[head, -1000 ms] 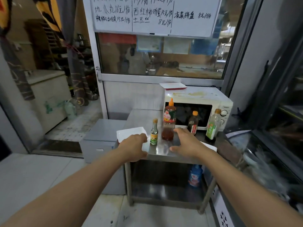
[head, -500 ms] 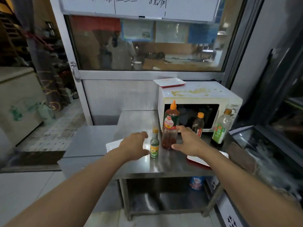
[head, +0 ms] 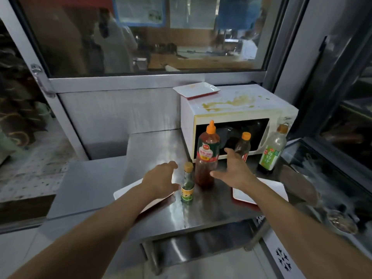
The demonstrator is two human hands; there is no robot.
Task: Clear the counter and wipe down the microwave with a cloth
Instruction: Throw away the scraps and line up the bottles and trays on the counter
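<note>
A white boxy microwave with a dark glass door sits at the back right of the brushed stainless-steel surface, against the metal-framed window wall. Its top is smeared with yellowish-brown dried stains, and a white rectangular tray with a red underside lies on its rear left corner, overhanging the edge.

Four bottles stand upright in front of the microwave. The tall squeeze bottle with an orange nozzle cap, red-and-green label and reddish-brown sauce stands near the middle of the surface. Just to its left and nearer the camera is a small green glass bottle with a tan cap and yellow label. Behind the right hand stands a dark sauce bottle with an orange cap, partly hidden. Further right, near the microwave's control side, is a clear bottle with a brown cap and green label, dark liquid low in it.

The left hand hovers beside the small green bottle, fingers loosely spread and holding nothing, thumb close to the glass; contact cannot be told. The right hand is spread wide just right of the tall squeeze bottle, thumb pointing at it, gripping nothing.

Under each forearm lies a flat white tray with a red rim: one at the surface's left edge, one at the right.
</note>
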